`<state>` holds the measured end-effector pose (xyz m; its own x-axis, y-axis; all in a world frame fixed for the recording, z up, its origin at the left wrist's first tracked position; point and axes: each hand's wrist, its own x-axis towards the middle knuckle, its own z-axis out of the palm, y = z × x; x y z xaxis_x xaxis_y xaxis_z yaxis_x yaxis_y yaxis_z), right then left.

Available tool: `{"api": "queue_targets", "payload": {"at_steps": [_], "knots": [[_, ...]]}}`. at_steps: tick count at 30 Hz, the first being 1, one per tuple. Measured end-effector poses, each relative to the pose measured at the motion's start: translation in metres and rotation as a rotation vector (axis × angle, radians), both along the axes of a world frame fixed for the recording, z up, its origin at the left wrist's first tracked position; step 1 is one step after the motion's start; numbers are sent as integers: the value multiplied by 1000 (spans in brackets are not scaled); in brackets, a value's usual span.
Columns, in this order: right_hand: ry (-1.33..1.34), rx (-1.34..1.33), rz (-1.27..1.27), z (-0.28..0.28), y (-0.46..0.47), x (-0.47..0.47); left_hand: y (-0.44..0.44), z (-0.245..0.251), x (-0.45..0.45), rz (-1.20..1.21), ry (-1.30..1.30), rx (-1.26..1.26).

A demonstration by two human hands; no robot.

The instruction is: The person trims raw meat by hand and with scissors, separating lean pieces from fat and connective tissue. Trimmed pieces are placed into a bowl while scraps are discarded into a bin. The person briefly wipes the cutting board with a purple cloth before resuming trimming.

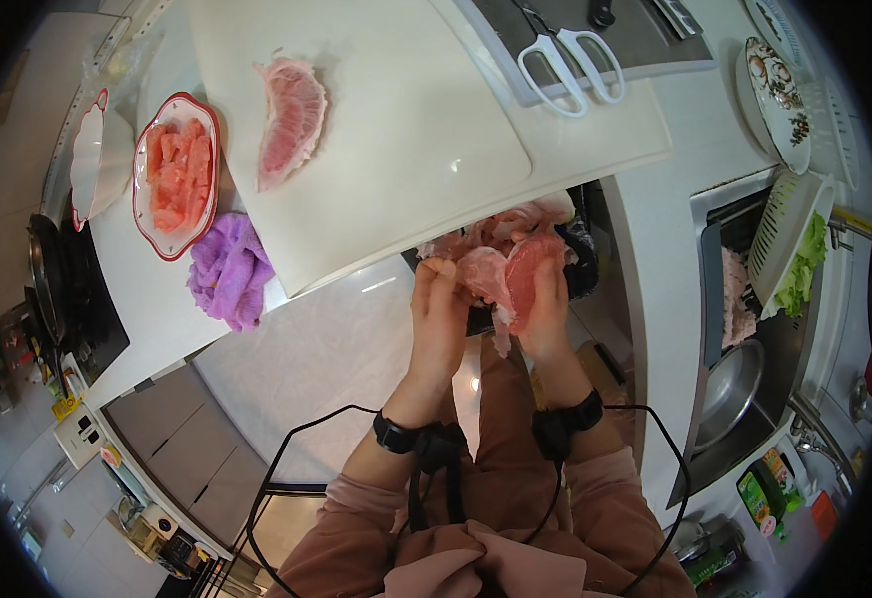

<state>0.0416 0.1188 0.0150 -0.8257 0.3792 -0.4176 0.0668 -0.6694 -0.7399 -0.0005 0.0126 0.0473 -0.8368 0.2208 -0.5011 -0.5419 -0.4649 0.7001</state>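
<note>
My right hand (546,306) grips a pink grapefruit or pomelo segment (532,269) below the counter's edge. With thumb and fingers together, my left hand (440,299) pinches the pale membrane (483,270) on the segment's left side. Directly beneath both hands, a dark-lined bin (584,258) holds a heap of peeled membranes and rind (514,220). Another segment (292,123), still in its skin, lies on the white cutting board (421,112). Peeled pink flesh pieces (178,176) fill a red-rimmed white dish (140,217) to the board's left.
A purple cloth (230,269) lies by the board's left corner, near a red-rimmed white bowl (100,168). White-handled scissors (567,71) rest at the top, partly on a grey tray (638,52). At right, the sink holds a metal bowl (731,392) and a white colander (787,232) with lettuce (801,273).
</note>
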Motion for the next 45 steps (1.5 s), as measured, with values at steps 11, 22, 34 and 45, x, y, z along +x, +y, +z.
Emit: {"api": "queue_targets", "payload": {"at_steps": [11, 22, 34, 45], "knots": [[-162, 88, 239, 24, -1, -4, -3, -6, 6, -405, 376, -542], [-96, -322, 37, 11, -21, -13, -3, 2, 11, -180, 361, -285], [-144, 8, 107, 26, -8, -15, 0, -10, 7, -241, 379, -472], [-150, -220, -53, 22, 15, -10, -16, -13, -6, -257, 544, -614]]}}
